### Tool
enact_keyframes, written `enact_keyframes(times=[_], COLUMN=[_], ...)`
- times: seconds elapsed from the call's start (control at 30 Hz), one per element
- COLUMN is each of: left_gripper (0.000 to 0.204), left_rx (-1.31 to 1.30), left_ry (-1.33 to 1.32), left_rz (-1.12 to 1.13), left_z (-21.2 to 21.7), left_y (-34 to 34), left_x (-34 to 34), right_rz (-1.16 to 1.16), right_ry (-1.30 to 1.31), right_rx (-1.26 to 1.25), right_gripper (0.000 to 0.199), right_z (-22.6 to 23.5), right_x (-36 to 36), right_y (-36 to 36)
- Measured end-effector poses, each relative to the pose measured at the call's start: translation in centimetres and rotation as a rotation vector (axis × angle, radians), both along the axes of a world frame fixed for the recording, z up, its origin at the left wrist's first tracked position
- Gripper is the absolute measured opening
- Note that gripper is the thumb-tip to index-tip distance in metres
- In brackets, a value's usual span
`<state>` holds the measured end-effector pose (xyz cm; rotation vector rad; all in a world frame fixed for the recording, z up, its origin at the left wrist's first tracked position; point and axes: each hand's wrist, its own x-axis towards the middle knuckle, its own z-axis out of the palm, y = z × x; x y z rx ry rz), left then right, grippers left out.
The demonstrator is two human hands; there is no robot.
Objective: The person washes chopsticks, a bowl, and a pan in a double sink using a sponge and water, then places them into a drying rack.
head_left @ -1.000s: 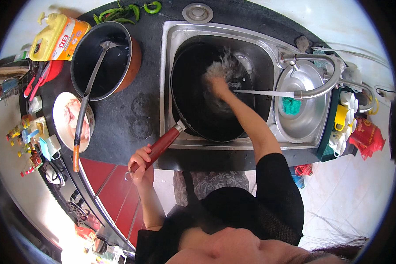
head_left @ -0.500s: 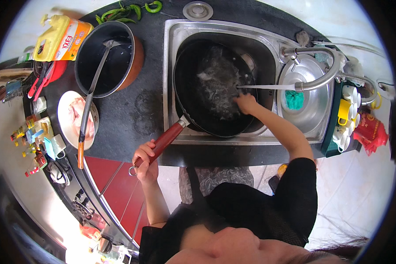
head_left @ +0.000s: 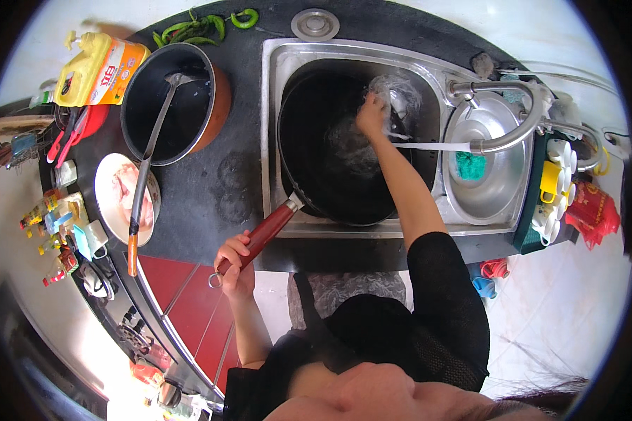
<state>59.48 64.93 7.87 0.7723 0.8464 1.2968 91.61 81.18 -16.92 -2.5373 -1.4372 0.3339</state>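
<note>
A large black wok [head_left: 316, 189] rests in the left basin of the steel sink [head_left: 267, 133]. Its dark red handle [head_left: 263, 233] points toward me at the lower left. My left hand [head_left: 235, 259] is wrapped round the end of that handle, beside its metal ring. Inside the wok, near the far right rim, my right hand [head_left: 372, 118] has its fingers curled. Whatever they may hold is lost in splashing water [head_left: 398, 95]. From the curved faucet [head_left: 523, 137], a stream of water [head_left: 435, 146] runs sideways into the wok.
At left stand a deep pot [head_left: 214, 105] with a long ladle [head_left: 140, 186], a bowl of pale raw meat [head_left: 109, 207] and a yellow jug [head_left: 95, 70]. Green peppers [head_left: 189, 29] lie behind. A smaller basin [head_left: 495, 189] and a cup rack [head_left: 534, 224] are at right.
My right hand has moved away from me and slightly left, from the wok's near right side toward its far right rim. The splash has shifted there too. My left hand keeps the handle.
</note>
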Motion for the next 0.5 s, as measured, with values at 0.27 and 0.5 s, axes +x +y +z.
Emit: enact_keyframes(times=[0.27, 0.5], left_gripper=[0.079, 0.047], left_rx=[-0.736, -1.136], left_ry=[-1.025, -0.691], left_rz=[-0.305, -0.59], left_z=[-1.2, 5.0], left_y=[3.1, 4.2], left_x=[-2.2, 2.0], right_rz=[0.483, 0.608], right_ry=[-0.042, 0.395], right_rx=[-0.148, -0.498], right_gripper=[0.042, 0.044], right_z=[2.3, 7.2], right_x=[4.8, 5.4], right_y=[-7.8, -10.9])
